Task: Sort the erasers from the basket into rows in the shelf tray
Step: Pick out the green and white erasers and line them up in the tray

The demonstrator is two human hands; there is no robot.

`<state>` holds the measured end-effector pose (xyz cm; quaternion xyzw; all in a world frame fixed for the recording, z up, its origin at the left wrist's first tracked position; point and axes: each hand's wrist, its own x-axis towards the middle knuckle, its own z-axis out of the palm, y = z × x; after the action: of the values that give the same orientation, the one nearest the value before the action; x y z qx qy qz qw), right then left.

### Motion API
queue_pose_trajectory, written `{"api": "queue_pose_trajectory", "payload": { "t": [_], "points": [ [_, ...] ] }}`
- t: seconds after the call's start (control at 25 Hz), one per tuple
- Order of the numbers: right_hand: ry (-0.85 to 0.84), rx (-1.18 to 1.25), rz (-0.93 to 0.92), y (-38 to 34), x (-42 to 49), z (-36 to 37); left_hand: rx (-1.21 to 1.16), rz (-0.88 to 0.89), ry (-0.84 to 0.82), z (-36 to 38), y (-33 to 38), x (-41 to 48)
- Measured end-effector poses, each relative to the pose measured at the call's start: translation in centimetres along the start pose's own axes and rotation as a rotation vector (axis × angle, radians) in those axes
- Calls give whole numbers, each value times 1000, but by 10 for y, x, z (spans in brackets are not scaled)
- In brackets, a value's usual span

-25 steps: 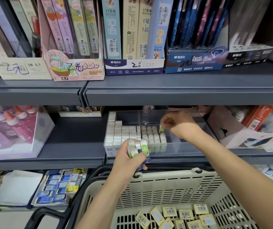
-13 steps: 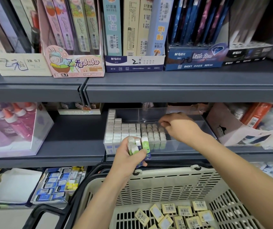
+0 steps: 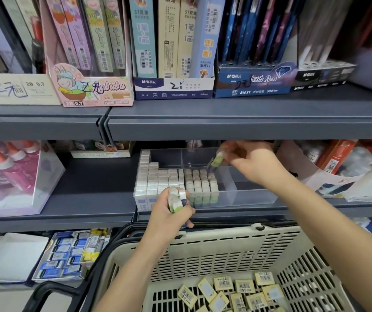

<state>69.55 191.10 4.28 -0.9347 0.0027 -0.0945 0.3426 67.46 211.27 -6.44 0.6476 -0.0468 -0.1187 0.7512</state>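
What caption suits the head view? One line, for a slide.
Right hand pinches a green-sleeved eraser above the shelf tray; left hand grips more erasers near the basket rim.

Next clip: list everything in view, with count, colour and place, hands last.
clear tray: one, transparent, middle shelf
white erasers: many, white, rows in tray's left section
green erasers: many, green-white, rows beside the white ones
basket: one, beige, below the shelf
barcoded packs: about a dozen, yellowish, basket floor
display boxes: several, mixed colours, top shelf
pink bottles: several, boxed, left of tray
left hand: grips eraser bunch, few, green-white, before tray
right hand: pinches single eraser, green-white, above tray
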Motion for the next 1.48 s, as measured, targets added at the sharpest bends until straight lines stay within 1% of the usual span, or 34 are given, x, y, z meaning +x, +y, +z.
{"api": "queue_pose_trajectory", "payload": {
  "t": [0.04, 0.12, 0.2, 0.48, 0.68, 0.92, 0.96, 1.04, 1.08, 1.12, 1.2, 1.24, 1.32, 1.36, 1.48],
  "points": [
    [40, -104, -12, 2, 6, 1, 22, 2, -11, 0, 0, 0],
    [25, -213, -13, 6, 12, 10, 25, -2, -22, 0, 1, 0],
    [-18, -238, -15, 9, 14, 18, 10, -9, -19, 0, 1, 0],
    [-81, -263, -65, 15, 16, 25, -17, 2, -22, -1, -2, 1],
    [-157, -274, -12, 22, 21, 46, -32, -10, -16, -2, -4, 2],
    [-275, -486, -2, 26, 29, 51, -17, -18, -18, -3, -5, 3],
    [-270, -520, -11, 24, 27, 49, -16, -20, -19, -3, -5, 2],
    [-195, -555, -63, 18, 18, 45, -17, -23, -8, -2, -4, 1],
    [-159, -502, -106, 14, 11, 44, -17, -21, -3, -2, -4, 1],
    [-151, -383, -136, 9, 2, 43, -12, -15, -3, -1, -3, 1],
    [-226, -68, -153, -4, -19, 44, 17, -3, -20, 0, -1, 0],
    [-277, 23, -153, -10, -27, 47, 30, 4, -32, 0, 0, -1],
    [-330, 103, -147, -13, -39, 50, 41, 21, -52, 1, 1, -3],
    [-324, 137, -132, -12, -41, 50, 39, 30, -53, 1, 1, -4],
    [-193, 256, -13, -6, -38, 30, 6, 39, -14, 2, 0, -4]
  ]
}}
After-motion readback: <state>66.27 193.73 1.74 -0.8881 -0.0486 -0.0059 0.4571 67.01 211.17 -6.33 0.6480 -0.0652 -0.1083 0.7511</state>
